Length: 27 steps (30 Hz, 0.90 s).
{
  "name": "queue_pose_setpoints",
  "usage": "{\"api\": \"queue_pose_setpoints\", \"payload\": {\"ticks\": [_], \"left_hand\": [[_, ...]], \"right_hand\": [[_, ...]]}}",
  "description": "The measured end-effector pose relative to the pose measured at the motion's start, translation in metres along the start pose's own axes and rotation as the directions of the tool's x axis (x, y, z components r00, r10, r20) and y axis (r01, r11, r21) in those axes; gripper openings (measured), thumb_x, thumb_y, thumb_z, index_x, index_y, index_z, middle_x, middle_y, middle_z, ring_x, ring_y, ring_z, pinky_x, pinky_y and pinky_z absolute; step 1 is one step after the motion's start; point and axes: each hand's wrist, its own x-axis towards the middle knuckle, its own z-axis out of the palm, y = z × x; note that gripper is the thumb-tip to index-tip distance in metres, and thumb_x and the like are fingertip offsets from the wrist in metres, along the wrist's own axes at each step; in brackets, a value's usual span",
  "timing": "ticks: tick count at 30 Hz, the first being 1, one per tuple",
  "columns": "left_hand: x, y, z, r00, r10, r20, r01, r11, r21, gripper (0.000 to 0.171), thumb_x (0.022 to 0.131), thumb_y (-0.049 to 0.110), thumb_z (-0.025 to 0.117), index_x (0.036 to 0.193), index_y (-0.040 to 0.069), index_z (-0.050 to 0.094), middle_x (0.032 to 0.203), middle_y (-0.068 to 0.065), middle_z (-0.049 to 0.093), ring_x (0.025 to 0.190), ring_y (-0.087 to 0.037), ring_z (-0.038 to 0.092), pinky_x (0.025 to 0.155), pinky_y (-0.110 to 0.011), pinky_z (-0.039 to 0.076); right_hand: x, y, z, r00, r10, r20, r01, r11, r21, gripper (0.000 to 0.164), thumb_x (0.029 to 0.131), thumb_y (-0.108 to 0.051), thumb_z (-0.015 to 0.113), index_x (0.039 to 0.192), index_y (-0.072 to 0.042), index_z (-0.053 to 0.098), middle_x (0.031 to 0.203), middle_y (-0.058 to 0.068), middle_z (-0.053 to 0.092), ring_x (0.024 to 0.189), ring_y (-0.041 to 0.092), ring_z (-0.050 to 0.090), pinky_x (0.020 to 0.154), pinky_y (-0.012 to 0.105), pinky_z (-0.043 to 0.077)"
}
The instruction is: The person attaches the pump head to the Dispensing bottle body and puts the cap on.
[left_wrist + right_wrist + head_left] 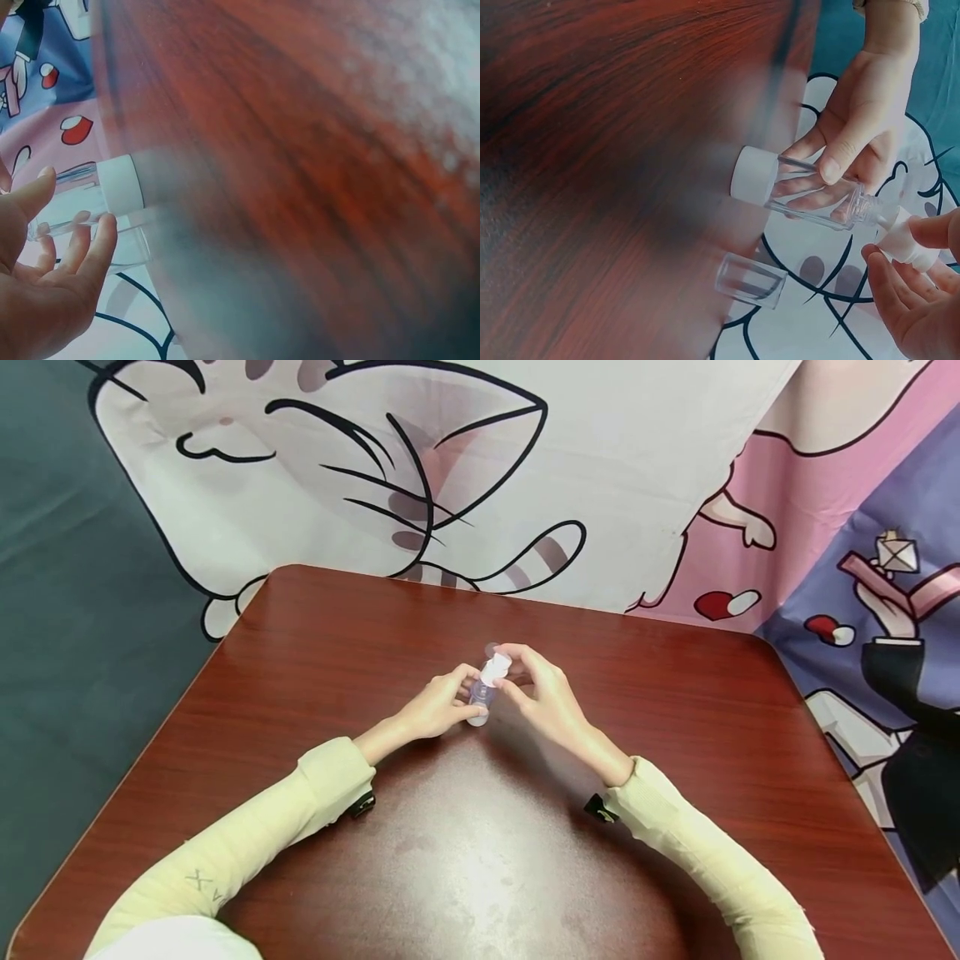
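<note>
a cartoon-printed cloth (637,468) is hung behind a red-brown table (360,635); on the left sleeve (300,789) an x-like mark can be read. by the left hand (435,706) a clear bottle (483,693) is gripped over the table; its white top (907,240) is pinched by the right hand (551,697). nearby, a clear cap (751,281) is seen.
</note>
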Motion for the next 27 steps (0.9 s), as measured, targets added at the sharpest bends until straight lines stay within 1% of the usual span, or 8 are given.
{"api": "queue_pose_setpoints", "payload": {"ticks": [6, 9, 11, 19, 27], "left_hand": [[-0.0024, -0.0034, -0.0017, 1.0, -0.002, -0.018, 0.002, 1.0, 0.0, 0.046, 0.088, 0.007, 0.069, 0.125, -0.005, 0.044, 0.115, -0.022, 0.061, 0.106, -0.032, 0.063, 0.087, -0.036, 0.057], [-0.0028, -0.0035, -0.0006, 1.0, 0.004, -0.016, -0.005, 1.0, -0.012, 0.045, 0.088, 0.006, 0.069, 0.124, -0.005, 0.044, 0.114, -0.022, 0.061, 0.106, -0.032, 0.063, 0.087, -0.036, 0.057], [-0.0026, -0.0032, 0.0002, 1.0, 0.012, -0.017, -0.012, 1.0, -0.014, 0.045, 0.088, 0.006, 0.069, 0.123, -0.005, 0.044, 0.113, -0.022, 0.061, 0.106, -0.033, 0.063, 0.087, -0.036, 0.057], [-0.0018, -0.0022, 0.0019, 1.0, 0.02, -0.018, -0.021, 1.0, -0.012, 0.043, 0.088, 0.006, 0.068, 0.122, -0.005, 0.044, 0.112, -0.022, 0.061, 0.105, -0.032, 0.063, 0.087, -0.035, 0.057], [-0.001, -0.0008, 0.0025, 1.0, 0.019, -0.011, -0.019, 1.0, -0.017, 0.043, 0.088, 0.006, 0.068, 0.122, -0.005, 0.044, 0.113, -0.021, 0.061, 0.105, -0.031, 0.063, 0.086, -0.033, 0.057]], "right_hand": [[0.0016, 0.0017, 0.0065, 1.0, -0.015, 0.002, 0.015, 1.0, 0.026, 0.039, 0.087, -0.004, 0.069, 0.124, -0.003, 0.057, 0.12, 0.01, 0.065, 0.089, 0.019, 0.067, 0.078, 0.031, 0.058], [0.0002, 0.0015, 0.0074, 1.0, -0.002, -0.006, 0.002, 0.999, 0.037, 0.038, 0.087, -0.005, 0.069, 0.123, -0.005, 0.058, 0.113, 0.009, 0.067, 0.088, 0.019, 0.067, 0.077, 0.033, 0.058], [-0.0006, 0.0018, 0.0075, 1.0, 0.0, -0.011, 0.001, 0.999, 0.048, 0.038, 0.086, -0.005, 0.07, 0.123, -0.005, 0.058, 0.111, 0.01, 0.067, 0.087, 0.02, 0.067, 0.077, 0.034, 0.058], [-0.0016, 0.0022, 0.0085, 1.0, 0.005, -0.004, -0.005, 1.0, 0.02, 0.04, 0.087, -0.005, 0.07, 0.124, -0.005, 0.057, 0.104, 0.009, 0.068, 0.087, 0.022, 0.067, 0.077, 0.03, 0.058], [-0.0043, 0.0026, 0.0091, 1.0, 0.006, -0.002, -0.006, 1.0, 0.019, 0.04, 0.086, -0.001, 0.069, 0.124, -0.003, 0.057, 0.102, 0.014, 0.067, 0.087, 0.023, 0.067, 0.077, 0.03, 0.058]]}}
